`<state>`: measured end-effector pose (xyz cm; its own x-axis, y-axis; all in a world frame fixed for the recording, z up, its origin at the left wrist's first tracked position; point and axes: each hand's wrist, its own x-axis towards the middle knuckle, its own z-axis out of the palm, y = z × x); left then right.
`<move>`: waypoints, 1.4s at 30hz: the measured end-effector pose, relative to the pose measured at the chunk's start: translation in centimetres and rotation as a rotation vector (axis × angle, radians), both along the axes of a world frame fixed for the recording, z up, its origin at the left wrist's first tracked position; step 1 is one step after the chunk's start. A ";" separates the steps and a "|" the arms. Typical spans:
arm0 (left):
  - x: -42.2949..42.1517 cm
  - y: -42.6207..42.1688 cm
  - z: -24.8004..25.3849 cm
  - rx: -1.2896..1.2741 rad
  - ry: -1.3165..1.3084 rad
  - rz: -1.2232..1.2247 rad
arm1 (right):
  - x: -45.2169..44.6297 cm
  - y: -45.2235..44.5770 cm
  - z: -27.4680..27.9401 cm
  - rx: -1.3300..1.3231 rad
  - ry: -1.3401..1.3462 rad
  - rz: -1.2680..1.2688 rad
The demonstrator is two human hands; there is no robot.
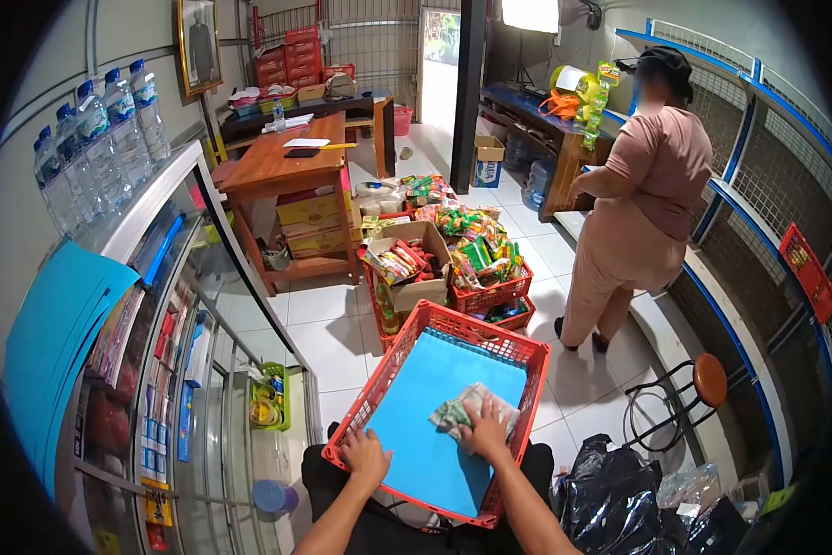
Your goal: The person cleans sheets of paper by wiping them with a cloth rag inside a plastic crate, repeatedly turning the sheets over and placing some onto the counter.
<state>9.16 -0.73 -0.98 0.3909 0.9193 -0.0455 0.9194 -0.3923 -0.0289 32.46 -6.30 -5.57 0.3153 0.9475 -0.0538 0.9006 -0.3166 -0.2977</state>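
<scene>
A red plastic basket (533,356) rests across my lap, with blue sheets (416,407) lying flat inside it. My right hand (487,430) presses a crumpled, pale green patterned cloth (460,412) onto the top sheet, fingers bent over it. At the near left side of the basket, my left hand (367,458) lies by the rim with its fingers apart, touching the edge of the blue surface. Nothing shows in that hand.
Crates of packaged goods (490,291) and a cardboard box (425,291) stand ahead. On the left is a glass display case (203,277) topped with water bottles (92,139). A person (643,199) stands at right, near shelves, a stool (709,380) and black bags (606,486).
</scene>
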 end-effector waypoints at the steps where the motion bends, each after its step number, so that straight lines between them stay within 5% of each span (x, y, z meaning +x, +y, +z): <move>1: -0.2 -0.1 -0.3 -0.017 0.027 0.038 | 0.6 0.3 0.0 0.005 0.016 -0.039; 14: -0.6 1.1 0.6 -0.166 0.122 0.158 | 0.5 0.0 -0.1 0.053 0.077 -0.100; 18: -1.0 1.0 2.7 0.121 -0.154 0.118 | 0.5 0.0 0.3 0.035 0.066 -0.091; 23: -2.4 1.7 4.4 -0.187 -0.540 0.291 | 0.4 -0.1 1.0 0.051 0.122 -0.101; 34: -2.0 1.5 3.8 -0.139 -0.496 0.337 | 0.0 -0.1 1.0 0.054 0.068 -0.085; 42: -1.6 0.3 4.5 0.081 -0.494 0.175 | -6.1 -1.6 1.6 0.032 0.046 0.335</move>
